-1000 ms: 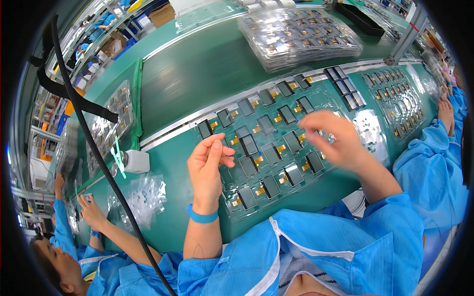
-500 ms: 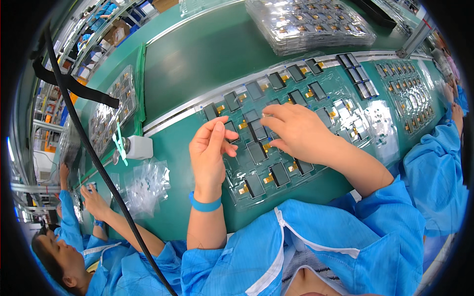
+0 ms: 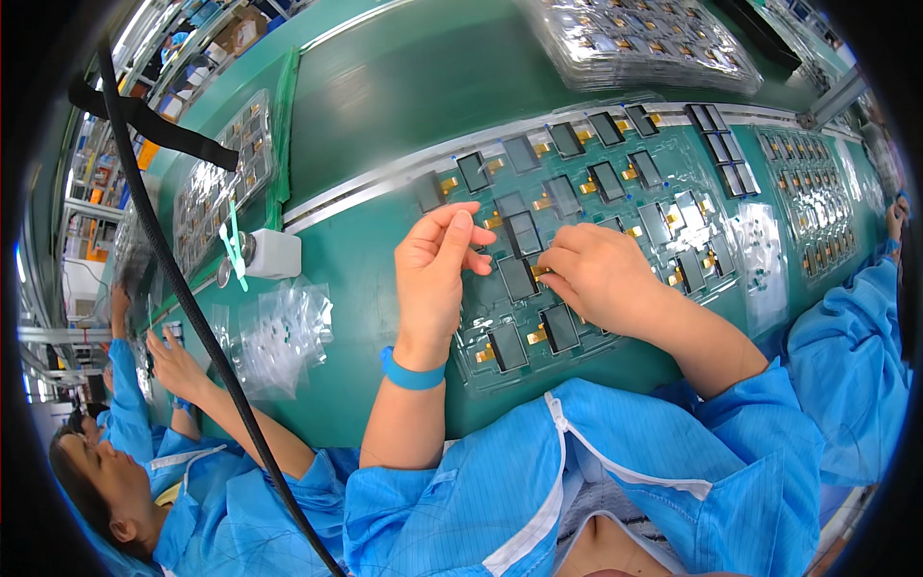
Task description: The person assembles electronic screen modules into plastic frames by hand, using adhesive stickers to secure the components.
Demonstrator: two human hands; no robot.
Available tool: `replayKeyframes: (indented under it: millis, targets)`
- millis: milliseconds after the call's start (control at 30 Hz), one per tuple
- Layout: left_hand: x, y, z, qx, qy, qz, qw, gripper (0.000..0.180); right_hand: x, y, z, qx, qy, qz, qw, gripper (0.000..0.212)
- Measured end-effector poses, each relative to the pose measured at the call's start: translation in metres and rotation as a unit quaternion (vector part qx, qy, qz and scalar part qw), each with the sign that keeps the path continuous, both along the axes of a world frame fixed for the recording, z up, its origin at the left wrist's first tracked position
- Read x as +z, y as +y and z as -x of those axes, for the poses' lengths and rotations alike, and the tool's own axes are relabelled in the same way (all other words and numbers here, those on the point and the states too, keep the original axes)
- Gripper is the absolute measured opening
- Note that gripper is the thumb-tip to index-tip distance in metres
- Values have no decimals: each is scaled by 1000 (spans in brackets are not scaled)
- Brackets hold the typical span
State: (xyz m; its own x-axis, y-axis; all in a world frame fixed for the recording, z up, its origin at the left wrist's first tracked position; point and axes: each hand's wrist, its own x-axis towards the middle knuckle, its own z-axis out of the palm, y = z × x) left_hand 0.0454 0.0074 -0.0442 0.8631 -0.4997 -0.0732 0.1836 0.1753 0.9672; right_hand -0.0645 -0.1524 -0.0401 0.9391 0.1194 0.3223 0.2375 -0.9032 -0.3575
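A clear plastic tray (image 3: pixel 478 381) holds rows of small dark display screens with gold ribbon tabs. My right hand (image 3: pixel 606 274) is over the middle of the tray, its thumb and forefinger pinched at the gold tab of one display screen (image 3: pixel 517 278). Whatever lies between those fingertips is hidden. Above the tray's left side, my left hand (image 3: pixel 433 274) is raised with thumb and forefinger brought together and the other fingers curled; I cannot make out anything in them. Close by the left fingertips lies another screen (image 3: pixel 524 234), overlapping its neighbour.
Left of the tray are clear plastic bags (image 3: pixel 286 337) and a white container (image 3: pixel 276 254) with green tweezers (image 3: pixel 233 252). A black tray (image 3: pixel 721 149) and a second screen tray (image 3: pixel 812 207) lie right. Stacked trays (image 3: pixel 644 43) stand behind. A black cable (image 3: pixel 183 279) crosses the left; co-workers sit on both sides.
My right hand has lowered toward the gold tab, its fingers drawing together into a pinch. The left hand keeps nearly the same pose. The whole view has shifted slightly.
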Motion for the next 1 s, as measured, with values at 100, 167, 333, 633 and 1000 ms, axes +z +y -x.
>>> replayKeyframes:
  millis: [100,167,333,633,1000]
  targets:
    - [-2,-3,3,-9,-11,-2,1000,23,3,0,-4,-12,45,14,999,14]
    - [-5,-4,4,-9,-19,-3,1000,23,8,2,-10,-17,86,20,996,17]
    - [-7,-6,6,-12,-25,4,1000,23,19,10,-17,-50,191,42,979,24]
    - [-9,-5,6,-15,-23,24,999,23,26,21,-9,-103,229,14,968,36]
    - [-11,1,3,49,20,84,995,23,14,49,-20,-159,164,70,971,45]
